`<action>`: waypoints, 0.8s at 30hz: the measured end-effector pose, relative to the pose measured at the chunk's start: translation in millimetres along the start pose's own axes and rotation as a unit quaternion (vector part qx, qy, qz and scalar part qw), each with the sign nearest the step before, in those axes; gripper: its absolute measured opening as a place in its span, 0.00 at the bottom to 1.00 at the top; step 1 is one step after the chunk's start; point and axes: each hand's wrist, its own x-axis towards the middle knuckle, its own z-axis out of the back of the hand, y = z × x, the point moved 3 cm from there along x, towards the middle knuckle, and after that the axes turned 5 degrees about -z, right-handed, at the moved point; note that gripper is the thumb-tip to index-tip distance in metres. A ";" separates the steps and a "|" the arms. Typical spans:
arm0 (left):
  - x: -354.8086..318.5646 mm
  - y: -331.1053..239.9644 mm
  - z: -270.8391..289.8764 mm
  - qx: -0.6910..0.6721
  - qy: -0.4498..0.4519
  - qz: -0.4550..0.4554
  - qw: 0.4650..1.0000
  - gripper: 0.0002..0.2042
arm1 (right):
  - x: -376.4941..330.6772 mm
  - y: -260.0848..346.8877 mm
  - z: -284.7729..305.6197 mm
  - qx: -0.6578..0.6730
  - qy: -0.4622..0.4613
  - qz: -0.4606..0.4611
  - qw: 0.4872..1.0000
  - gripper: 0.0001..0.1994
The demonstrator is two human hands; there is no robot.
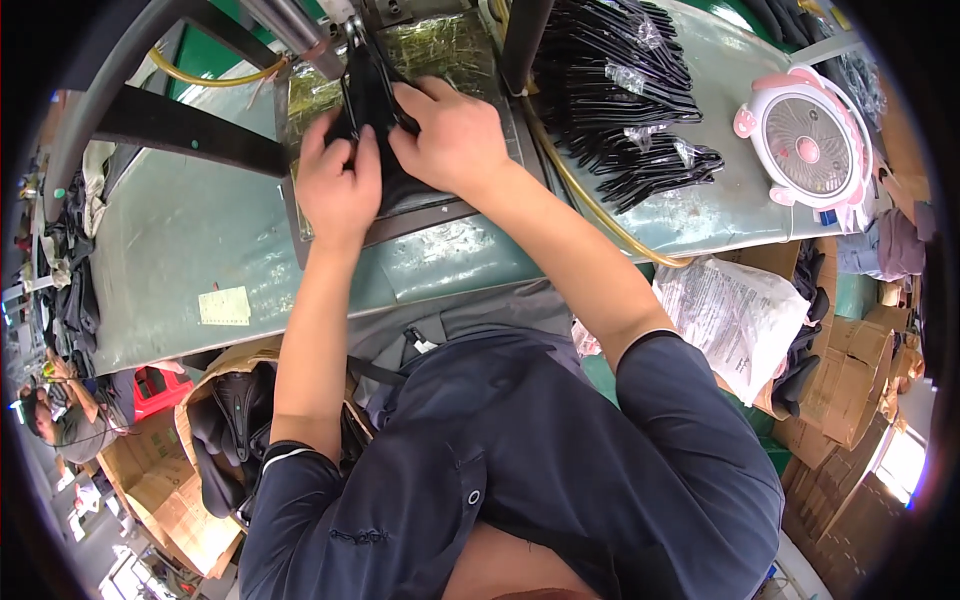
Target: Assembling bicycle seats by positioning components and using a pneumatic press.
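Observation:
A black piece (370, 90), narrow at its far end and wider toward me, lies on a dark metal plate (425, 218) on the table. It resembles a bicycle saddle or its cover; my hands partly hide it. My left hand (340, 190) is closed on its left side, with thumb and fingers bent against it. On the other side my right hand (450, 135) grips the edge with curled fingers. Shiny yellowish film (440, 55) covers the plate behind the piece. A metal cylinder (295, 32) of the machine slants down close to its far end.
Dark machine bars (190, 130) stand at left, and a yellow hose (590, 205) curves along the right. Bundled glossy black pieces (620, 90) and a pink-and-white fan (805, 140) occupy the right tabletop. Below the table are a box of black saddle-shaped pieces (240, 410) and a plastic bag (730, 310).

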 end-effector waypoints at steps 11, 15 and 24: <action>-2.5 12.4 -2.2 -0.027 -0.039 -0.018 0.999 0.19 | 0.7 -4.7 -6.0 0.027 -0.025 -0.024 0.999 0.41; 1.9 7.5 6.7 -0.023 0.012 0.052 0.998 0.27 | 6.7 1.4 4.4 0.067 0.094 -0.131 0.985 0.43; -20.8 26.3 106.8 -0.251 0.166 0.239 0.923 0.24 | -10.2 29.6 60.8 0.230 0.245 0.055 0.940 0.25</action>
